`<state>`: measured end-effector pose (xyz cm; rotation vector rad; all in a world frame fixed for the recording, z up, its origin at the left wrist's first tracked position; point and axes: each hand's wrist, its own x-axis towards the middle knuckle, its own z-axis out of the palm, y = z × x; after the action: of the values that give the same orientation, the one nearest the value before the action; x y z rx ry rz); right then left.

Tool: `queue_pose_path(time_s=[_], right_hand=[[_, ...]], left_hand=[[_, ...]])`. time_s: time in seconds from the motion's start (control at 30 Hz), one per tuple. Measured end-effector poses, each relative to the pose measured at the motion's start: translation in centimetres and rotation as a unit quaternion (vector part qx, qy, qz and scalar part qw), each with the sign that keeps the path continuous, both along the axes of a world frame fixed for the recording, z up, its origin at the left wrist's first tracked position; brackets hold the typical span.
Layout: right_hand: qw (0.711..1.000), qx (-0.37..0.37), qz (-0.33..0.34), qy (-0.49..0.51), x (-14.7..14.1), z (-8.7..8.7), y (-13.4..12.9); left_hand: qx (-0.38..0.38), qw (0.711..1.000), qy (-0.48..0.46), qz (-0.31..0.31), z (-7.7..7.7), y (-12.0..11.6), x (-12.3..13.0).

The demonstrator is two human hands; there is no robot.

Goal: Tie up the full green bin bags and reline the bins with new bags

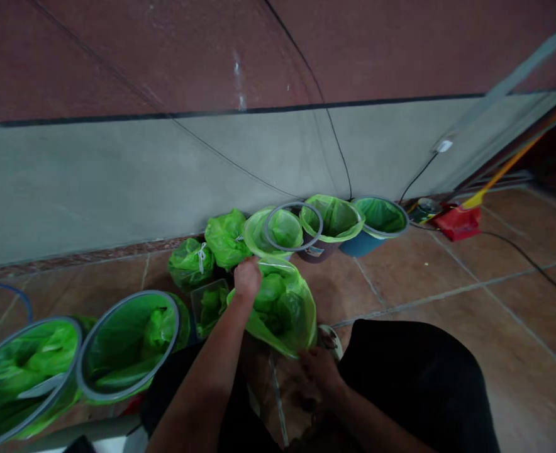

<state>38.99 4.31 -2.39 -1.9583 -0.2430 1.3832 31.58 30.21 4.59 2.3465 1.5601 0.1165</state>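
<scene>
A green plastic bag (301, 302) stands with its mouth wide between my knees, with more crumpled green plastic inside it. My left hand (248, 277) is closed on the bag's far left rim. At the near right rim, my right hand (319, 368) pinches the edge; it is dark and slightly blurred. Just left of the bag is a small clear container (209, 305) with green plastic in it. Beyond my left hand sit two tied green bags, a larger one (226, 236) and a smaller one (190, 261) with a white tie.
Bins with green liners line the wall, among them a blue bin (372, 242) and one with a loose grey ring (294, 225) over it. Two lined bins (127, 346) stand at my left. A red dustpan (457, 221) and black cables lie at right.
</scene>
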Motion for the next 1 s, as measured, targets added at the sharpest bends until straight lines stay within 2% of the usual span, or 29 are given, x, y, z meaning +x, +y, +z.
queue_pose_path(time_s=[0.13,0.3,0.47,0.57,0.67,0.8,0.9,1.0], right_hand=[[0.997,0.014,0.014,-0.068,3.1,2.4,0.6],[0.988,0.024,0.066,-0.139,8.1,4.4,2.1],[0.966,0.016,0.130,-0.223,12.9,8.0,5.2],[0.950,0.041,0.151,-0.269,15.2,10.0,7.5],[0.928,0.042,0.168,-0.329,16.2,10.3,9.3],[0.949,0.065,0.173,-0.256,15.8,9.0,10.5],[0.969,0.102,0.115,-0.192,15.6,8.8,11.2],[0.985,0.132,0.017,-0.112,15.9,10.0,12.1]], left_hand=[[0.007,0.999,0.032,-0.006,0.4,0.7,-1.2],[0.012,0.997,0.080,-0.009,1.5,1.8,-2.4],[0.015,0.991,0.131,0.017,3.9,3.2,-4.5],[0.034,0.987,0.149,0.052,4.6,3.2,-5.7],[0.024,0.984,0.152,0.090,3.8,2.2,-6.3],[-0.051,0.985,0.143,0.077,1.6,1.4,-6.3],[-0.055,0.989,0.122,0.061,0.8,2.1,-6.2],[-0.061,0.991,0.102,0.057,0.8,3.2,-6.3]])
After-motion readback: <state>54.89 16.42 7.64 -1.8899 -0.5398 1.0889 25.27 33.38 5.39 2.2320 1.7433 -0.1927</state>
